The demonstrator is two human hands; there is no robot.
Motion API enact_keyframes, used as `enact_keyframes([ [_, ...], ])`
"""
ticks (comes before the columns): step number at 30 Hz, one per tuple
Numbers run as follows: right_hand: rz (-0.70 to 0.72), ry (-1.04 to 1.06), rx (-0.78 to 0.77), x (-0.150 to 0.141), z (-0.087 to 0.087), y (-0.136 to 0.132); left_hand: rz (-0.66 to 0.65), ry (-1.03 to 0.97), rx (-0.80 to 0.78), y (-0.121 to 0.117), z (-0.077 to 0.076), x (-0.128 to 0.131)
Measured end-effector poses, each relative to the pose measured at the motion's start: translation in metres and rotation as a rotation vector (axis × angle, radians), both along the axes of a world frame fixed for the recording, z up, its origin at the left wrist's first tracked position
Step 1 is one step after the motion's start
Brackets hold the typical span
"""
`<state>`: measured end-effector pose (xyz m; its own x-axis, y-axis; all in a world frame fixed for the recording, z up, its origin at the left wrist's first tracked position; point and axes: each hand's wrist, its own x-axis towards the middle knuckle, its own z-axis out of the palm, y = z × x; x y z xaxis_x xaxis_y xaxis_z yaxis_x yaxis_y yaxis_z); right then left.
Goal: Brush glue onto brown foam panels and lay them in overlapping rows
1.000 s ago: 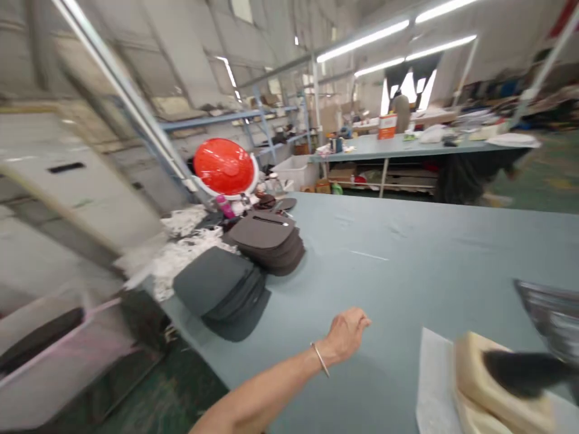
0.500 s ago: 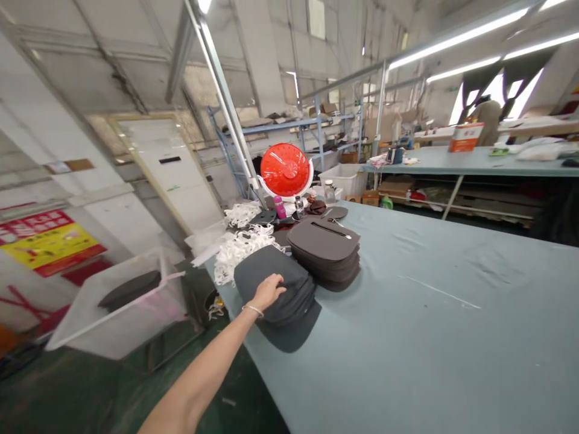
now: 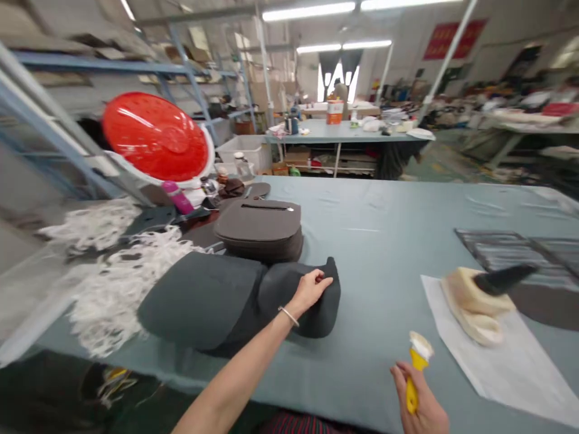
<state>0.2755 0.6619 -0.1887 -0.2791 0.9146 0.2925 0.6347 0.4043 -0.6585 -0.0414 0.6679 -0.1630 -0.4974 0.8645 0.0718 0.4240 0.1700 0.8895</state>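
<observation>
My left hand (image 3: 310, 290) pinches the edge of a dark grey fabric piece (image 3: 298, 299) and holds it away from the pile of like pieces (image 3: 203, 298) at the table's near left. A bracelet circles that wrist. My right hand (image 3: 420, 407), low at the front edge, is closed round the yellow handle of a small brush (image 3: 417, 361) with a white tip pointing up. To the right, a white paper sheet (image 3: 502, 361) carries a cream foam block (image 3: 470, 301) with a black pointed tool (image 3: 502, 279) resting on it.
A second stack of grey pieces with a zip (image 3: 260, 229) lies behind the pile. White strips (image 3: 108, 271) heap at the left by a red fan (image 3: 156, 137). A dark wire rack (image 3: 515, 250) sits at the right on the grey-blue table (image 3: 384, 241). Further benches and shelving stand behind.
My left hand went from resting on the grey pile to gripping one piece and drawing it right. The view swung right and down, and my right hand with the brush came into sight.
</observation>
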Motion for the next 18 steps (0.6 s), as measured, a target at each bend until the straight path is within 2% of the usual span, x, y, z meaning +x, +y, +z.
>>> enact_keyframes([
  [2,-0.051,-0.02,0.025,0.008,0.005,-0.015,-0.124,-0.038,-0.007,0.026,-0.012,0.034],
  [4,-0.101,-0.05,0.044,0.018,0.01,-0.027,-0.209,-0.028,-0.008,0.035,-0.025,0.06],
  [7,-0.193,-0.104,0.054,0.039,0.013,-0.037,-0.247,0.052,-0.018,0.02,-0.051,0.083],
  [9,-0.267,-0.165,0.037,0.056,0.014,-0.035,-0.257,0.241,-0.048,0.003,-0.07,0.091],
  [11,-0.349,-0.241,-0.002,0.074,0.016,-0.025,-0.253,0.473,-0.088,-0.012,-0.088,0.099],
  [13,-0.421,-0.28,-0.026,0.089,0.021,-0.008,-0.206,0.616,-0.122,-0.018,-0.099,0.11],
  [15,-0.449,-0.234,0.0,0.1,0.03,0.015,-0.127,0.663,-0.149,-0.014,-0.103,0.124],
  [18,-0.452,-0.045,0.011,0.11,0.046,0.054,-0.034,0.648,-0.18,0.007,-0.099,0.143],
])
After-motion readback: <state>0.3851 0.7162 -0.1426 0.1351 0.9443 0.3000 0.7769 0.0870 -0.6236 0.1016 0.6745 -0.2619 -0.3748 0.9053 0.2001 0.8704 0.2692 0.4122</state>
